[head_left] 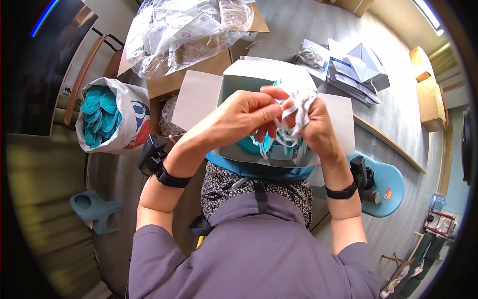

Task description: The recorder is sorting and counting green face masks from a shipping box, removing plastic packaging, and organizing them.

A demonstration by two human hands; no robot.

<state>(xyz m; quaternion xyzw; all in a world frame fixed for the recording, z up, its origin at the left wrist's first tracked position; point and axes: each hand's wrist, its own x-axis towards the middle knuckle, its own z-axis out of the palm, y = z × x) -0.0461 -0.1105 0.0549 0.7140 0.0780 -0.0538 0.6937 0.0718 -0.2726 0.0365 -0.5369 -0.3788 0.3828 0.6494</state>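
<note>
In front of me stands an open white cardboard box, its flaps folded outward. Above it, my right hand is closed around a bunch of white straps, with loops hanging down into the box. My left hand meets the bunch from the other side, its fingers curled and pinching at some strands; its fingertips are partly smeared. Below the hands, teal pieces lie inside the box, partly hidden by my left hand and the straps.
To the left, a white bag holds many teal oval pads. Behind stands a brown carton topped with clear plastic packaging. Folded boxes lie at the back right. Blue plastic seats flank me.
</note>
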